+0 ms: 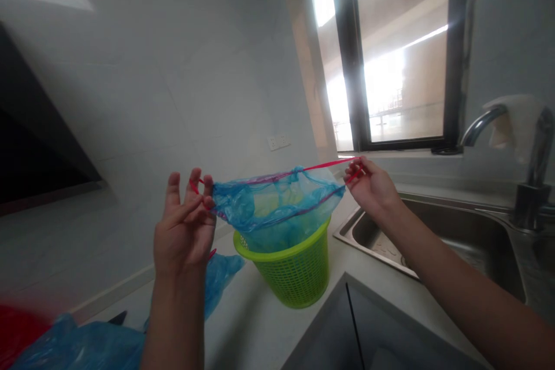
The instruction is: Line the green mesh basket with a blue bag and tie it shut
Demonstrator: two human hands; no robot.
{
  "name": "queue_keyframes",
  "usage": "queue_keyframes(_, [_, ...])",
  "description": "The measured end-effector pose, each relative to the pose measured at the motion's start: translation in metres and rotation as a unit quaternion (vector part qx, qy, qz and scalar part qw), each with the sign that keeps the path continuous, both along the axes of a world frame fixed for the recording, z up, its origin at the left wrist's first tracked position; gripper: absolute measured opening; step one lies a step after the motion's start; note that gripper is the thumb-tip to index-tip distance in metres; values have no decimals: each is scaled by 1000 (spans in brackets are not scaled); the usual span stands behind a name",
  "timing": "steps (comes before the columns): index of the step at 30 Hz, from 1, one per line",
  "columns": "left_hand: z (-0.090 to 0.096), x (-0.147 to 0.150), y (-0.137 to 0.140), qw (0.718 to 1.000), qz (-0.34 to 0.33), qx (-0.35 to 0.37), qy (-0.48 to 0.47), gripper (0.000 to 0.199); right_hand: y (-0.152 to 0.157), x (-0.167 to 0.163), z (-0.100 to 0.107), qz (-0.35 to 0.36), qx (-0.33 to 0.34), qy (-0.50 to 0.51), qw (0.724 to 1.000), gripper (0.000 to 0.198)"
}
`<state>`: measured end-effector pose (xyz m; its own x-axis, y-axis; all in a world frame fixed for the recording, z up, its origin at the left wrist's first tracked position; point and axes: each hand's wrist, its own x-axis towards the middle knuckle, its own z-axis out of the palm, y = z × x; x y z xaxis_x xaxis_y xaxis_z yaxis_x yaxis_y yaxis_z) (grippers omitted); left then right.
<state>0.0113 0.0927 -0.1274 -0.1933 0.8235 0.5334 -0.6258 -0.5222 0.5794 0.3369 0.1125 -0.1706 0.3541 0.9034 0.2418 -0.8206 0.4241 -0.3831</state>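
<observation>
A blue see-through drawstring garbage bag point(277, 208) is stretched between my hands, its lower part inside a green mesh wastebasket point(295, 274) on the counter. My left hand point(184, 225) pinches the red drawstring at the bag's left end, with some fingers raised. At the other end, my right hand point(370, 185) is closed on the red drawstring point(332, 164), pulled taut above the basket's rim. The bag's mouth is gathered along the string. What lies in the basket's bottom is hidden.
More blue plastic bag point(87, 344) lies at the lower left, beside a blurred red thing point(19, 332). On the right is a steel sink point(459, 231) with a faucet point(531, 185). A grey panel point(368, 329) sits in front of the basket. Behind are a window point(403, 69) and wall outlets point(278, 141).
</observation>
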Motion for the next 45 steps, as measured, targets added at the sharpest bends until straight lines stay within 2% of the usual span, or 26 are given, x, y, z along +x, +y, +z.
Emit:
queue_keyframes(3, [-1,-1,1,1000,-1,12,11,55,3,4,0,84,3,39,996,19])
queue_keyframes(6, [-4,3,0,999,-16,31,19,59,-1,1,1,128,44,45,990,15])
queue_keyframes(8, [-6,6,-4,998,-40,40,35,64,-6,-1,3,138,76,34,987,10])
queue_keyframes(11, [-6,11,-12,991,-89,57,86,73,-13,-4,6,146,115,6,982,16])
queue_keyframes(15, [-4,16,-17,981,-117,52,146,75,-14,-6,8,133,133,-12,982,17])
queue_keyframes(19, [-6,13,-4,972,-82,-33,216,64,-12,-5,8,90,94,25,991,20])
queue_keyframes(22, [-12,6,10,934,-16,-123,336,49,-10,-2,7,83,50,43,994,32])
queue_keyframes(24, [-16,2,14,904,14,-151,401,23,-7,0,6,77,24,47,996,37])
queue_keyframes(25, [-16,0,15,895,4,-159,417,16,-6,1,5,72,12,45,996,38])
queue_keyframes(26, [-16,-1,14,894,-21,-166,416,22,-4,1,4,68,3,42,997,38])
queue_keyframes(28, [-12,-2,11,914,-94,-175,354,39,-1,0,2,65,-11,31,997,36])
queue_keyframes(30, [-8,-1,8,948,-151,-159,232,47,2,-2,0,59,-18,18,998,32])
queue_keyframes(32, [-5,1,7,974,-174,-104,101,46,3,-5,-4,42,-23,8,999,29])
queue_keyframes(34, [-5,4,7,980,-191,-39,24,33,5,-8,-8,22,-19,-9,1000,27])
queue_keyframes(35, [-7,7,7,981,-196,-12,14,20,5,-10,-10,17,-14,-21,1000,26])
queue_keyframes(36, [-8,9,7,980,-196,9,24,7,5,-13,-12,13,-7,-34,999,25])
queue_keyframes(39, [-13,16,3,978,-155,60,128,37,3,-21,-15,-7,15,-80,997,20])
queue_keyframes(42, [-14,20,-5,962,-111,98,231,50,-1,-34,-11,-49,31,-144,988,9])
queue_keyframes(44, [-11,24,-11,948,-100,118,277,46,-2,-46,-6,-62,49,-208,975,4])
queue_keyframes(45, [-10,28,-14,940,-93,126,302,39,-2,-53,-4,-67,62,-245,965,10])
